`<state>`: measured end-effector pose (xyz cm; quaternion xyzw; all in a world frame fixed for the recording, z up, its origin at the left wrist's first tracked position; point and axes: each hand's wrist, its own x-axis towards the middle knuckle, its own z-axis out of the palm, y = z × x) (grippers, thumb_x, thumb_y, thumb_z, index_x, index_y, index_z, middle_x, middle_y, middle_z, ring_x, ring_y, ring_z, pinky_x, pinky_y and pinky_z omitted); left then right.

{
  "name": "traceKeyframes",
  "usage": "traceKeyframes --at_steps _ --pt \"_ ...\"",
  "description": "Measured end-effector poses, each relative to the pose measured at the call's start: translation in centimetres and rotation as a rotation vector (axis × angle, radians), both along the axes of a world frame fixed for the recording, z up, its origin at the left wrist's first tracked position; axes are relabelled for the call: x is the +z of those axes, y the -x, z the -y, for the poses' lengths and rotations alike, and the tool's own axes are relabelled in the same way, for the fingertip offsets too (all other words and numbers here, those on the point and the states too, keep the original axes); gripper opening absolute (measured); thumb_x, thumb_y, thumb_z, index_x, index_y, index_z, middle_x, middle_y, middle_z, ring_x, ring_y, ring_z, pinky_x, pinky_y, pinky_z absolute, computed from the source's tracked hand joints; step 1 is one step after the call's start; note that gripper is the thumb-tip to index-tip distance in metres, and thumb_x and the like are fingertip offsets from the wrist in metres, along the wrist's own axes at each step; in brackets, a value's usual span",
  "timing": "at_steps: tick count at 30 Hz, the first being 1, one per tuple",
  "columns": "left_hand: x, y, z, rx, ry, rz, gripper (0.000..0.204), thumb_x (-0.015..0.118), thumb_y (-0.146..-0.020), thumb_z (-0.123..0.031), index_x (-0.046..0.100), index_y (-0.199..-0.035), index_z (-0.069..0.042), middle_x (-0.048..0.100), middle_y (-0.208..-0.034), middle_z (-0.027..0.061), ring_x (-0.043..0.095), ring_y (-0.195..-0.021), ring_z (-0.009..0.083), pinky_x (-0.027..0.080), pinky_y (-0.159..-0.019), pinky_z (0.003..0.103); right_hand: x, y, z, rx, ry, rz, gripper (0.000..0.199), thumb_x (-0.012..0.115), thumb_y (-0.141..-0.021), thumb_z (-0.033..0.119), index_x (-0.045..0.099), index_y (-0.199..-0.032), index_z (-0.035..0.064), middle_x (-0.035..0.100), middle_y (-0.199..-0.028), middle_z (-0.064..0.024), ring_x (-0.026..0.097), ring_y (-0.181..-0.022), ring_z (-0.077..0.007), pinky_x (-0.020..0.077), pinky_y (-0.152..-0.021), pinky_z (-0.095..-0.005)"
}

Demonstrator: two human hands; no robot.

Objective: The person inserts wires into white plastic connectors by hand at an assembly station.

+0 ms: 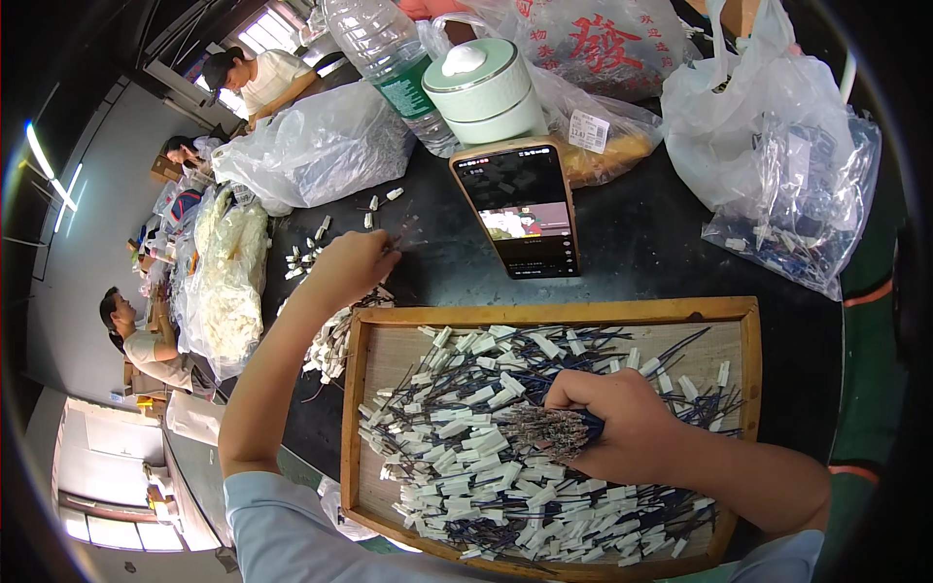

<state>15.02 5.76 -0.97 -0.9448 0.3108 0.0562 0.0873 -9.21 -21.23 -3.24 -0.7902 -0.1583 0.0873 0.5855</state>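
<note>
A thick bundle of thin dark wires [549, 434] is gripped in my right hand [627, 423], its frayed, brownish ends pointing left. The hand is closed round it, above a wooden-framed tray [554, 313] heaped with short dark wires that carry white plastic connectors [486, 442]. Past the tray's far left corner, my left hand [350, 264] hovers over the black table with its fingertips pinched together. A faint blurred streak lies by those fingertips; what they hold, if anything, is too small to name. Under my left wrist sits a pile of white connectors [332, 345], partly hidden.
Beyond the tray a phone [520, 214] stands upright against a pale green lidded container [486, 92]. Behind are a large plastic bottle [389, 73] and plastic bags [321, 141]. Another bag with wired connectors [792, 194] lies at right. People [151, 340] sit along the left.
</note>
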Motion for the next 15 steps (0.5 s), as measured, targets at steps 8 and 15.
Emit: traceKeyframes --at_steps 8,15 --pt "-2.8 -1.9 -2.3 0.107 0.771 -0.104 0.019 0.047 -0.095 -0.019 0.05 -0.095 0.0 0.054 -0.071 0.0116 0.057 -0.062 0.026 0.042 -0.058 0.038 0.1 -0.2 -0.1 0.016 0.006 -0.017 0.029 0.072 -0.071 0.019 0.053 -0.089 0.0081 0.061 -0.064 -0.0091 0.061 -0.06 -0.0309 0.0442 -0.054 -0.0364" --pt "-1.0 0.1 -0.8 0.511 1.604 -0.542 0.018 0.046 -0.095 -0.026 0.049 -0.092 -0.008 0.061 -0.078 0.0062 0.046 -0.047 0.0093 0.033 -0.037 0.02 0.2 -0.1 0.0 0.004 0.001 -0.002 0.028 0.073 -0.071 0.019 0.053 -0.088 0.0075 0.061 -0.063 -0.0089 0.061 -0.059 -0.0305 0.0438 -0.053 -0.0358"
